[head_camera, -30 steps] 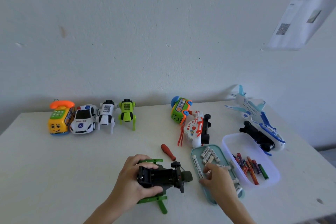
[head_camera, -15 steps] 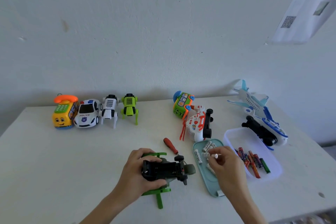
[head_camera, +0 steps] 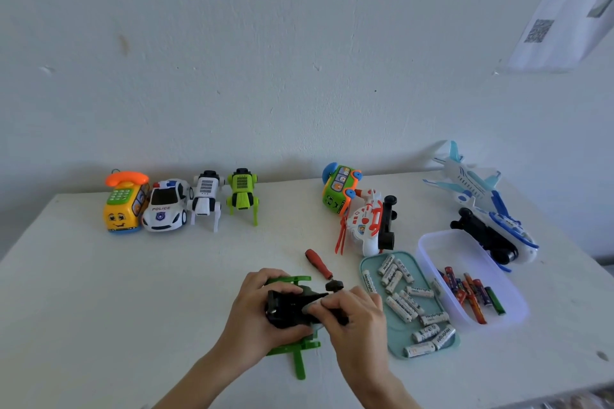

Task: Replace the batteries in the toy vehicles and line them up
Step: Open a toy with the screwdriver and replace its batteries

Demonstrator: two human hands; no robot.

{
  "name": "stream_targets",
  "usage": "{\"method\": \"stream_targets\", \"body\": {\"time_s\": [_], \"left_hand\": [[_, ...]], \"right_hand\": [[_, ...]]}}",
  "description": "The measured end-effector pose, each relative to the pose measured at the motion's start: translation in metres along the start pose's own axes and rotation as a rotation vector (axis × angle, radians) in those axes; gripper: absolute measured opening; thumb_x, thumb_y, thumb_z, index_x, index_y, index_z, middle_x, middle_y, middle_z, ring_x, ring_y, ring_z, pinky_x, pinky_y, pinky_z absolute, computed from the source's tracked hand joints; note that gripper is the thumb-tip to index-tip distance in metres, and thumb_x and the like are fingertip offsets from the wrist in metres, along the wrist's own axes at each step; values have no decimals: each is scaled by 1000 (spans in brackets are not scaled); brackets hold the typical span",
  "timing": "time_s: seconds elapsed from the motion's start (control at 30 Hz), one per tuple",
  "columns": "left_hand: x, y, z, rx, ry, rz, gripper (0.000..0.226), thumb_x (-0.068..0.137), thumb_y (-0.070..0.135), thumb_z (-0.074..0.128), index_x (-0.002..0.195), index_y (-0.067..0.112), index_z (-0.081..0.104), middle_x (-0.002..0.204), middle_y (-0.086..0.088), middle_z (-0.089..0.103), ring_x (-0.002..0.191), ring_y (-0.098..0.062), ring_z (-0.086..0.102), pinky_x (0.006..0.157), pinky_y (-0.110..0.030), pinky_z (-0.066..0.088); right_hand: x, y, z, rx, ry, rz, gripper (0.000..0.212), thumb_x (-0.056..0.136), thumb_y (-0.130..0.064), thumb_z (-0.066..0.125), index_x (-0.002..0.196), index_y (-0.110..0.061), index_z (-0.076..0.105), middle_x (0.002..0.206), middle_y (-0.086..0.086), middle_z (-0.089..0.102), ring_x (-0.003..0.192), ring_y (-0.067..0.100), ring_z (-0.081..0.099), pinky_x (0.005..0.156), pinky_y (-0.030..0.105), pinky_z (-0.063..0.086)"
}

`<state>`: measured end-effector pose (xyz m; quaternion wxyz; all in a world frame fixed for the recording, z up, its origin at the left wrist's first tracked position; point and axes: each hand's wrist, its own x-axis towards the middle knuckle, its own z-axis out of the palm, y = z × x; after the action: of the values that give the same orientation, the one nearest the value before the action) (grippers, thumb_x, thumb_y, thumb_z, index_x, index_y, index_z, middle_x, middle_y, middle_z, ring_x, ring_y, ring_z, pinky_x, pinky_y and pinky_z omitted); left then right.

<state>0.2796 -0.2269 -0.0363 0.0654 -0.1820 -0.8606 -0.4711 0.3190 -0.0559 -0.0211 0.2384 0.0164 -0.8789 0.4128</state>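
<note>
The right hand (head_camera: 354, 312) is pressing its curled fingertips (head_camera: 314, 308) against the upturned black underside of the green toy helicopter (head_camera: 292, 309), seemingly seating something small there (whether a battery is pinched between them cannot be told). The left hand (head_camera: 255, 309) is wrapping its fingers around the toy's body, steadying it just above the table (head_camera: 99, 309). The helicopter is looking light, rigid and slick, with thin green rotor blades likely to flex or snap, so the chunky body is the safer hold. Just right, white batteries (head_camera: 403, 304) are lying in a teal tray (head_camera: 397, 347); a red screwdriver (head_camera: 318, 263) is lying just behind.
</note>
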Motion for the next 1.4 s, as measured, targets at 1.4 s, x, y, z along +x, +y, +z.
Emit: {"method": "stream_targets", "body": {"time_s": [1.4], "left_hand": [[15,1,-4,-8,-74,-92,56,39,66,78,90,45,70,112,30,49,110,2,47,87,-6,33]], "right_hand": [[13,16,-23,226,-199,17,24,88,-35,55,68,-23,60,87,-11,50,68,9,50,61,14,39]]}}
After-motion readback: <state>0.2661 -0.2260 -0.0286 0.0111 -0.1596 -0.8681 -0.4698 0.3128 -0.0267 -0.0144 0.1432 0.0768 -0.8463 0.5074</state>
